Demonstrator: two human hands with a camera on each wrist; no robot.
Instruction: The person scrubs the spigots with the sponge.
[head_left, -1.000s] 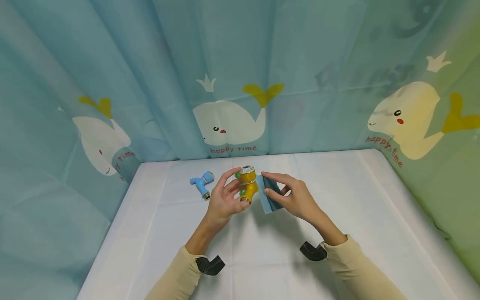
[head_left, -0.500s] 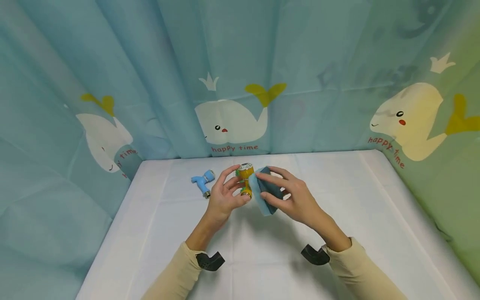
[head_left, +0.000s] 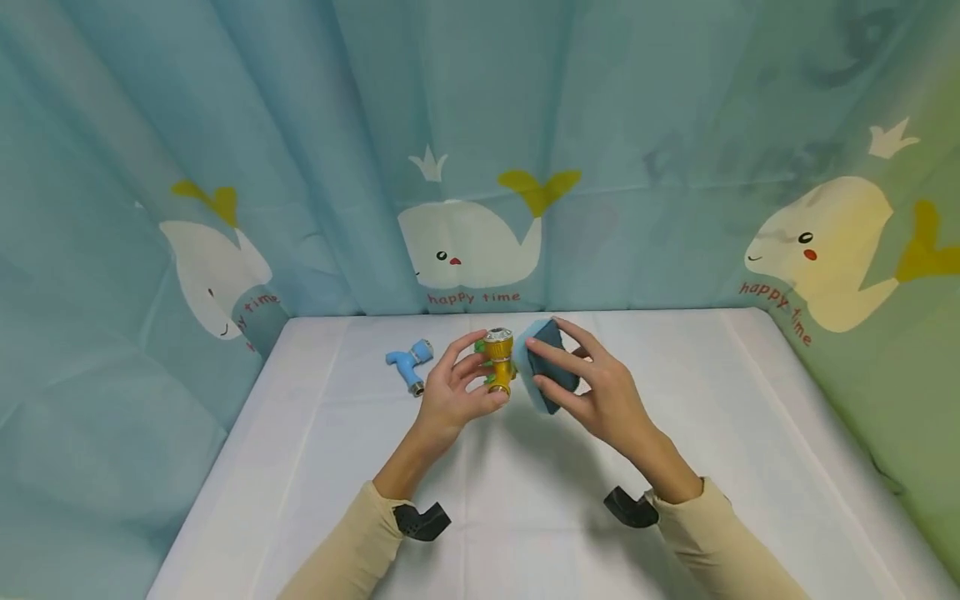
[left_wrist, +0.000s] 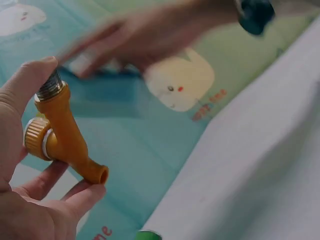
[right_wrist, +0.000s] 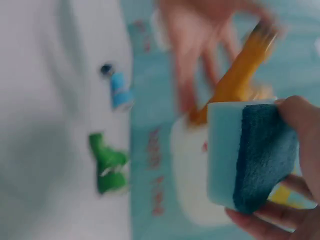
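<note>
A yellow faucet with a ribbed, silver-topped knob is held up over the table by my left hand. In the left wrist view the thumb presses the faucet's threaded metal end, while other fingers support the spout. My right hand grips a two-layer sponge, light blue on one side and dark blue on the other. Its pale side faces the faucet, with a narrow gap visible between them in the head view. Both wrist views blur the opposite hand.
On the white table, a blue faucet lies left of my left hand. A green faucet lies behind the yellow one, mostly hidden in the head view. A whale-printed curtain rises along the table's back and sides.
The sponge was against the yellow faucet half a second ago; now it is slightly higher and to the right, apart from it. The left hand keeps hold of the faucet, which has turned slightly.
</note>
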